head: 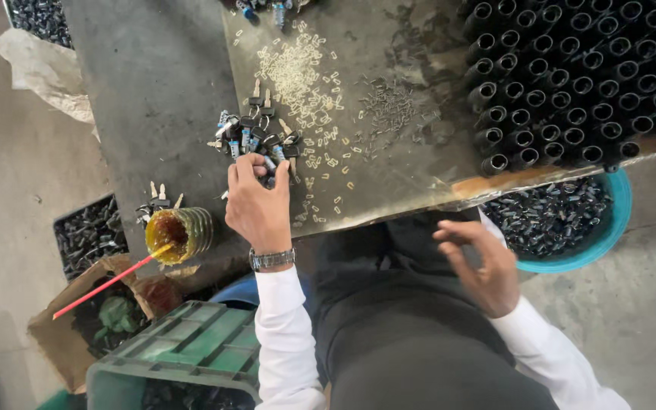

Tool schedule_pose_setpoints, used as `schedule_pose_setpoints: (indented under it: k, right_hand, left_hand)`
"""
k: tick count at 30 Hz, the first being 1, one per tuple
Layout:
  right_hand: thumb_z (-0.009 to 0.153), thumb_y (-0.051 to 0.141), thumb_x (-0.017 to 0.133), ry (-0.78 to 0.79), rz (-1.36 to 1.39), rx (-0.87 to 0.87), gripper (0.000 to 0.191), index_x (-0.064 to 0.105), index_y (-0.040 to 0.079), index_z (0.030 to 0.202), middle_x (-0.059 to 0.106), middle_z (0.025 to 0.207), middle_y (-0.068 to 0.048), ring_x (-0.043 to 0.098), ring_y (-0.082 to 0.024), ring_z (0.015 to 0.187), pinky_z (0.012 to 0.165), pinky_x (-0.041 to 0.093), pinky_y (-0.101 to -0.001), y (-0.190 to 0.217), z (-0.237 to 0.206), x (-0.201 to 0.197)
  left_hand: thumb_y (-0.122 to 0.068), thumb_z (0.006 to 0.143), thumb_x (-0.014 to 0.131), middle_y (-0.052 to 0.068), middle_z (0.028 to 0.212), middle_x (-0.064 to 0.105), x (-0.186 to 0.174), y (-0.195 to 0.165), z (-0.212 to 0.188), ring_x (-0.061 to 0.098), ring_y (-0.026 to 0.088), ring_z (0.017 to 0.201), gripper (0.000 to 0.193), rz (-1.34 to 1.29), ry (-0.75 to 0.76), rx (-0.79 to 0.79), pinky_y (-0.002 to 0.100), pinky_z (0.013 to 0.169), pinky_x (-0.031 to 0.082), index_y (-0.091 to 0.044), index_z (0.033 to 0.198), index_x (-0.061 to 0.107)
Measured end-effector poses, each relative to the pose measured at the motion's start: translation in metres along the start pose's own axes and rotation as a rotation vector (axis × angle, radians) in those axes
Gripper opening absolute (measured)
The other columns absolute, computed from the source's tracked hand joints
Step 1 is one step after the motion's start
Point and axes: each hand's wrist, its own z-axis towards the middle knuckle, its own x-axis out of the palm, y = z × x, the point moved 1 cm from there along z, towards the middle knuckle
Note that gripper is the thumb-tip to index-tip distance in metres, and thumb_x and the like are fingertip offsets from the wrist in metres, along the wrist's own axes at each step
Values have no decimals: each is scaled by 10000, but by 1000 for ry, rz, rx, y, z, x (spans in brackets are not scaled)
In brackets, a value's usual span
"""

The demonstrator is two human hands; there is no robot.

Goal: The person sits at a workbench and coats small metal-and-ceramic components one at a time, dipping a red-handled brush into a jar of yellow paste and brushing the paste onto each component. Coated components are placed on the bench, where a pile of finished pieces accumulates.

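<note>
From the head view, the left hand (258, 206) rests at the near edge of the metal counter (389, 182), its fingers (246, 168) curled down onto the front of a heap of small keys with dark heads (256, 137). The fingers seem to close around one or two of those keys, though exactly what they grip is hidden under the knuckles. A metal wristwatch (272, 259) sits on that wrist above a white sleeve.

The right hand (480, 266) hangs below the counter edge over the person's dark lap, palm turned inward, fingers (449, 231) loosely bent and half open; nothing shows in it.

Beyond the keys, a scatter of small pale metal clips (298, 72) spreads across the counter, with a patch of tiny dark pins (389, 106) just to its right. Stacked black cylinders with open round ends (578, 76) fill the far right of the counter.

To the left of the left hand stands a jar of amber grease (178, 234) with a red stick (104, 287) in it. A teal tub of dark parts (571, 220) sits under the counter on the right, and a green crate (184, 353) lies lower left.
</note>
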Motion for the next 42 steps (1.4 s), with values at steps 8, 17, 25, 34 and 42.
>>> schedule_pose_setpoints:
  k: [8, 17, 25, 34, 42]
  right_hand:
    - [904, -48, 689, 255, 128, -144, 280, 670, 34, 1171, 728, 1000, -83, 746, -177, 915, 789, 597, -279, 26, 15, 16]
    - [913, -30, 708, 331, 248, -178, 253, 682, 42, 1154, 731, 968, -74, 755, -186, 892, 780, 604, -280, 56, 33, 23]
    - [844, 251, 768, 33, -166, -583, 509, 566, -37, 1213, 643, 1161, -294, 634, -439, 1088, 930, 518, -452, 79, 52, 35]
    - [964, 178, 585, 350, 182, 418, 274, 603, 99, 1226, 516, 641, 6, 460, -135, 585, 572, 390, -306, 28, 22, 33]
    - [1041, 98, 413, 417, 546, 237, 348, 635, 4, 1292, 514, 967, -36, 531, -127, 879, 831, 459, -257, 30, 19, 10]
  left_hand:
    - [-306, 837, 821, -30, 943, 672, 7, 1, 4, 697, 264, 800, 292, 45, 18, 58, 433, 652, 519, -196, 1067, 679]
    - [-173, 841, 779, 19, 888, 711, -13, -7, -4, 708, 236, 787, 217, -49, -121, 85, 412, 650, 526, -122, 1008, 649]
    - [-102, 875, 776, 21, 861, 713, -72, -40, -58, 728, 87, 709, 167, -588, 296, 134, 240, 598, 579, -78, 993, 661]
    - [-198, 959, 719, 52, 1092, 649, -24, -46, -41, 637, 194, 789, 324, -328, 198, 435, 349, 739, 491, -117, 1272, 698]
    - [-394, 925, 739, 61, 1145, 583, 2, -34, -54, 575, 245, 1052, 477, -129, 125, 653, 407, 924, 385, -120, 1310, 670]
